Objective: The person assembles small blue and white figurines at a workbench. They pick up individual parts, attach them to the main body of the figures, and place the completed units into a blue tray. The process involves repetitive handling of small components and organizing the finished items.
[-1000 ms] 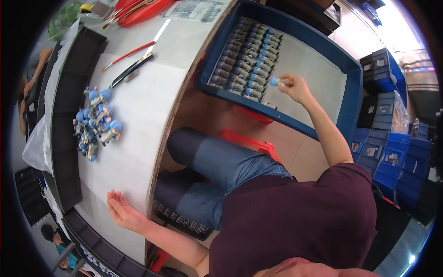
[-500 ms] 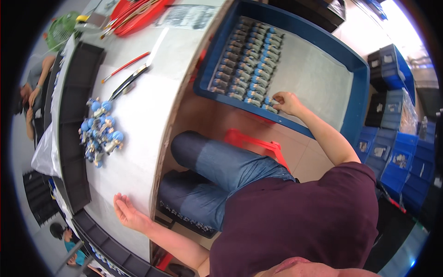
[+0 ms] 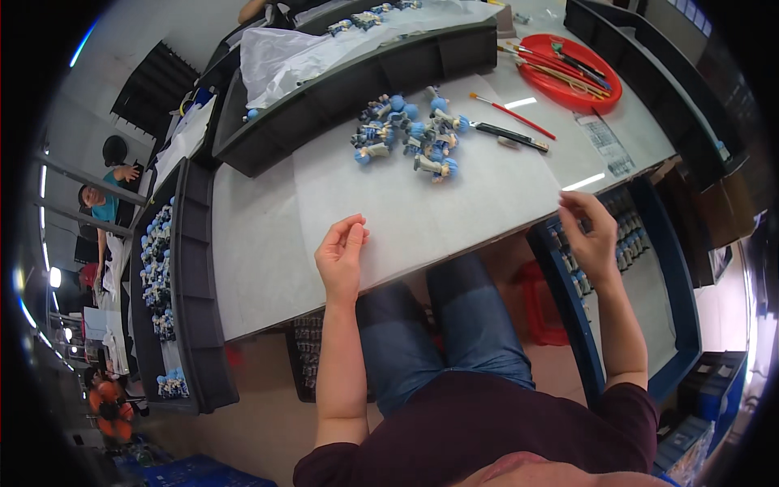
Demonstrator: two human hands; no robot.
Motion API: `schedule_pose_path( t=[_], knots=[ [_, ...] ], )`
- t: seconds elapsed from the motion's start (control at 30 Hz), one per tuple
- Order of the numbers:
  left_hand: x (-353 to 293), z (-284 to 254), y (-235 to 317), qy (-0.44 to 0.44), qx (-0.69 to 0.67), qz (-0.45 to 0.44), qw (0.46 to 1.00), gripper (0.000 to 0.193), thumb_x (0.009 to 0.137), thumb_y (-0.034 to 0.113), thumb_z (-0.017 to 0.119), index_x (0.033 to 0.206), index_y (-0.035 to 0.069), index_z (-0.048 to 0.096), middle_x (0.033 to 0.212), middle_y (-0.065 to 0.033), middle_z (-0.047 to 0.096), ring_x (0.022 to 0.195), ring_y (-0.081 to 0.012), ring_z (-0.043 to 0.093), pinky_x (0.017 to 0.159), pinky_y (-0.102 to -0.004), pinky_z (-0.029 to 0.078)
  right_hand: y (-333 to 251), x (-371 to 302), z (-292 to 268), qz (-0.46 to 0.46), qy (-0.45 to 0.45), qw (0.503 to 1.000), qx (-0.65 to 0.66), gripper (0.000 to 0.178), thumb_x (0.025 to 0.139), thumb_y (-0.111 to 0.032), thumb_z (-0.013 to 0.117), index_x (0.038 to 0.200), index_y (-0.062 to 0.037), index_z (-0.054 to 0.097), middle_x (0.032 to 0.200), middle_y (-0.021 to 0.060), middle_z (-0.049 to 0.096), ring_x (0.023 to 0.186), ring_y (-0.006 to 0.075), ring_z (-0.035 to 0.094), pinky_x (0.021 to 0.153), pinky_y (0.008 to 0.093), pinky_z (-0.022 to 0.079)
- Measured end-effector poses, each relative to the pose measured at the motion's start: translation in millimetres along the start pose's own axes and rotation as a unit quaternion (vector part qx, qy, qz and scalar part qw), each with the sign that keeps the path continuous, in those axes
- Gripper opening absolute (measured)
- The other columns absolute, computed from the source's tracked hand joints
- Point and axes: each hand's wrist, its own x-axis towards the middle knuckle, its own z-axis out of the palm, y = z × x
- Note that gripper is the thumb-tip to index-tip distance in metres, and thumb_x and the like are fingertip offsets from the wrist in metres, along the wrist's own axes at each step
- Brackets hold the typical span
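My left hand hovers over the near edge of the white-covered worktable, loosely curled with nothing visible in it. My right hand is at the table's right corner, beside the blue tray; its fingers are bent and apart from the thumb, and I see nothing between them. A loose heap of small figurines with light-blue heads lies on the white sheet, beyond both hands. Rows of similar figurines stand in the blue tray, partly hidden by my right hand and forearm.
Right of the heap are a black-handled knife and a red paintbrush. A red dish holds brushes. Dark bins border the table's far side; another bin with figurines is at left. A person is far left.
My right hand has left the figurine row in the blue tray and come back to the table corner. My left hand is more curled, and the view has turned toward the table.
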Motion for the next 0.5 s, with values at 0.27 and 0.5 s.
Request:
schedule_pose_path(
  t=[0.27, 0.5],
  knots=[
    [3.6, -1.1, -6.2, -0.001, 0.001, 0.007, 1.000, 0.017, 0.087, 0.005, 0.058, 0.102, -0.002, 0.062, 0.093, -0.0060, 0.063, 0.079, -0.0107, 0.059, 0.074, -0.0232, 0.049, -44.6, 78.3, 142.3, -0.235, -0.107, 0.962, -0.087, 0.032, 0.071, -0.001, 0.067, 0.102, -0.0043, 0.060, 0.097, 0.0103, 0.060, 0.093, 0.0265, 0.055, 0.078, 0.0352, 0.045],
    [-0.7, -6.7, -2.9, -0.075, 0.056, 0.049, 0.994, 0.026, 0.084, 0.003, 0.060, 0.109, -0.001, 0.059, 0.103, -0.0061, 0.061, 0.088, -0.0100, 0.057, 0.076, -0.0234, 0.049, -84.3, 64.3, 171.2, -0.031, -0.129, 0.985, 0.113, 0.033, 0.078, -0.002, 0.063, 0.110, -0.0047, 0.058, 0.091, 0.0057, 0.053, 0.081, 0.0152, 0.057, 0.066, 0.0287, 0.048]
  ],
)
